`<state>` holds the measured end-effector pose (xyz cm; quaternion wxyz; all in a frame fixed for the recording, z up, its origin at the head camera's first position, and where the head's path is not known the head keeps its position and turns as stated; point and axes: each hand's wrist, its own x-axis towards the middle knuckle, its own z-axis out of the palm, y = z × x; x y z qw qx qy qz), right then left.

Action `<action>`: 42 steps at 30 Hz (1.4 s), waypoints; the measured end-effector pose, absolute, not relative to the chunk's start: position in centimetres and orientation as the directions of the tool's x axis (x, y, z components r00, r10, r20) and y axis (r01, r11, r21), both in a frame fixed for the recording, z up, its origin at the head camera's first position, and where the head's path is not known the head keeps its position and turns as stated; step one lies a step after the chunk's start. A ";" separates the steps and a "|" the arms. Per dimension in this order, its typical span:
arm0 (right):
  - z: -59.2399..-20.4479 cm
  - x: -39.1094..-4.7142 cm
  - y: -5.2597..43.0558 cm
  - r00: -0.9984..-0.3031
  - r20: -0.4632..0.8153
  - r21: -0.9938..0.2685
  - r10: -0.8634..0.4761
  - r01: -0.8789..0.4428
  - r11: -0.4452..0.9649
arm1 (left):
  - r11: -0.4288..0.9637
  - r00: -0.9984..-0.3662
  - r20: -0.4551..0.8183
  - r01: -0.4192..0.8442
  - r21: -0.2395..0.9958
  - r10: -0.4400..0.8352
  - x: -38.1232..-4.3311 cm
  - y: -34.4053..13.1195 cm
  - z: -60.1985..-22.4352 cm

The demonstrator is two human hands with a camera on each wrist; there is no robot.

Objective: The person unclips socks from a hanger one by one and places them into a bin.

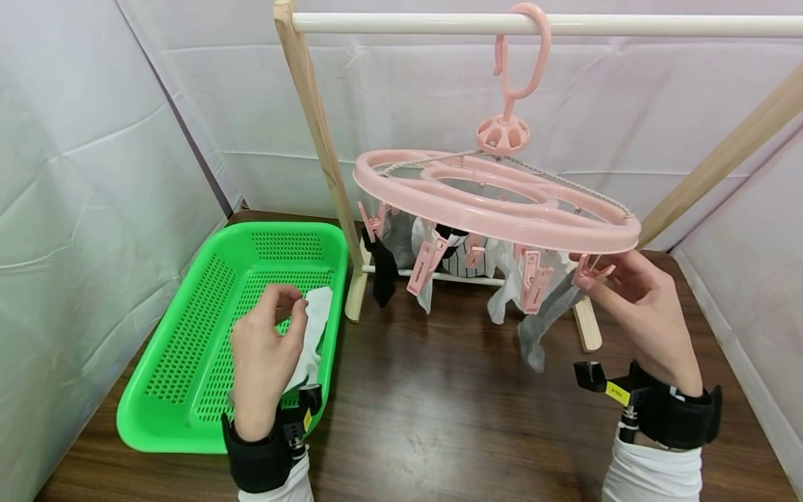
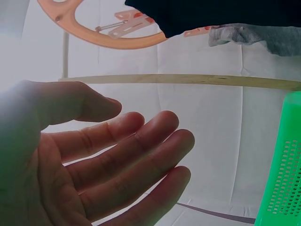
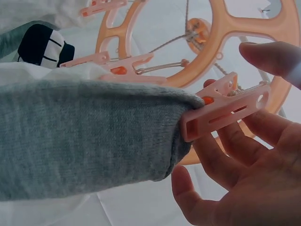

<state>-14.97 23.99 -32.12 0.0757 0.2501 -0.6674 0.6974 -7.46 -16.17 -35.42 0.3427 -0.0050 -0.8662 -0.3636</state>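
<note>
A grey sock (image 1: 548,317) hangs at the right of a round pink drying hanger (image 1: 495,216), its cuff caught in a pink clothespin (image 3: 225,113). My right hand (image 1: 649,303) is at this clothespin. In the right wrist view its fingers lie loosely behind the clothespin, while the thumb (image 3: 270,59) stands apart from the handles. Over the green basket (image 1: 169,348) is my left hand (image 1: 266,352), fingers loosely bent and nothing between them, as the left wrist view shows. Partly hidden behind it, a white cloth piece (image 1: 316,328) lies in the basket.
The hanger hooks over a white rail (image 1: 408,23) on a wooden stand (image 1: 320,125) and tilts down to the right. A black sock (image 1: 383,272), a striped piece (image 1: 473,258) and white socks hang from it. Several clothespins (image 1: 426,265) dangle below the rim.
</note>
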 end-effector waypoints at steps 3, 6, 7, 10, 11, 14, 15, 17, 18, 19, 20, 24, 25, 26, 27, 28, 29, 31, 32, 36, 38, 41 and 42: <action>-31.9 -14.6 23.9 -0.866 0.445 -0.895 -0.230 -0.441 -0.071 | 0.740 -0.768 0.596 0.258 0.622 -0.234 -7.5 -16.1 -35.4; -31.8 -14.2 23.9 -0.865 0.448 -0.891 -0.227 -0.454 -0.031 | 0.741 -0.772 0.593 0.255 0.621 -0.231 -7.4 -16.1 -35.5; -31.8 -14.1 23.8 -0.863 0.451 -0.889 -0.230 -0.457 -0.026 | 0.742 -0.772 0.592 0.253 0.620 -0.231 -7.4 -16.1 -35.5; -31.8 -13.9 23.7 -0.856 0.460 -0.884 -0.237 -0.467 -0.026 | 0.743 -0.774 0.589 0.250 0.620 -0.231 -7.4 -16.0 -35.5; -31.7 -13.8 23.7 -0.856 0.460 -0.884 -0.239 -0.466 -0.030 | 0.744 -0.775 0.589 0.250 0.619 -0.230 -7.4 -16.0 -35.5; -31.6 -13.4 23.5 -0.861 0.449 -0.890 -0.240 -0.456 -0.029 | 0.746 -0.774 0.591 0.252 0.616 -0.227 -7.3 -16.0 -35.5; -31.6 -13.3 23.5 -0.864 0.441 -0.894 -0.242 -0.448 -0.027 | 0.747 -0.774 0.592 0.254 0.614 -0.223 -7.3 -16.0 -35.4; -31.5 -12.9 23.3 -0.869 0.426 -0.899 -0.252 -0.438 -0.009 | 0.749 -0.771 0.600 0.265 0.608 -0.214 -7.4 -15.9 -35.4; -31.5 -12.8 23.2 -0.868 0.422 -0.900 -0.261 -0.437 0.000 | 0.750 -0.768 0.605 0.270 0.604 -0.210 -7.4 -15.8 -35.4; -31.5 -12.7 23.1 -0.867 0.420 -0.899 -0.269 -0.438 0.004 | 0.752 -0.767 0.607 0.273 0.600 -0.207 -7.4 -15.7 -35.4; -31.5 -12.5 23.0 -0.868 0.415 -0.900 -0.273 -0.436 0.019 | 0.753 -0.766 0.611 0.278 0.597 -0.201 -7.5 -15.7 -35.5; -31.6 -12.1 22.4 -0.858 0.427 -0.884 -0.287 -0.463 0.069 | 0.756 -0.765 0.617 0.290 0.587 -0.186 -7.6 -15.3 -35.6; -31.7 -12.0 22.2 -0.852 0.433 -0.879 -0.293 -0.471 0.070 | 0.755 -0.766 0.616 0.293 0.586 -0.181 -7.7 -15.2 -35.6; -31.6 -11.9 22.0 -0.852 0.430 -0.879 -0.298 -0.471 0.078 | 0.754 -0.766 0.618 0.299 0.585 -0.175 -7.7 -15.0 -35.6; -31.6 -11.8 21.8 -0.847 0.435 -0.874 -0.306 -0.479 0.085 | 0.753 -0.767 0.618 0.303 0.584 -0.171 -7.8 -14.9 -35.6; -31.6 -11.7 21.6 -0.845 0.434 -0.870 -0.311 -0.483 0.098 | 0.753 -0.768 0.619 0.306 0.583 -0.167 -7.8 -14.8 -35.5; -31.6 -11.6 21.5 -0.843 0.432 -0.869 -0.322 -0.484 0.103 | 0.752 -0.770 0.617 0.308 0.583 -0.164 -7.9 -14.7 -35.5; -31.6 -11.4 21.1 -0.833 0.436 -0.865 -0.341 -0.492 0.098 | 0.752 -0.773 0.615 0.311 0.582 -0.156 -8.0 -14.4 -35.4; -31.6 -11.3 21.0 -0.831 0.437 -0.860 -0.345 -0.498 0.109 | 0.753 -0.774 0.614 0.311 0.580 -0.153 -8.0 -14.3 -35.4; -31.9 -11.1 20.5 -0.787 0.488 -0.837 -0.378 -0.544 0.051 | 0.761 -0.776 0.615 0.311 0.569 -0.142 -8.0 -13.9 -35.5; -32.1 -11.0 20.2 -0.778 0.495 -0.833 -0.387 -0.551 0.041 | 0.763 -0.777 0.616 0.317 0.563 -0.131 -8.0 -13.7 -35.6; -32.2 -10.7 19.9 -0.782 0.482 -0.845 -0.395 -0.534 0.027 | 0.767 -0.781 0.616 0.329 0.551 -0.108 -7.9 -13.4 -35.6; -32.2 -10.7 19.7 -0.792 0.469 -0.851 -0.391 -0.524 0.040 | 0.767 -0.782 0.616 0.334 0.547 -0.098 -8.0 -13.3 -35.6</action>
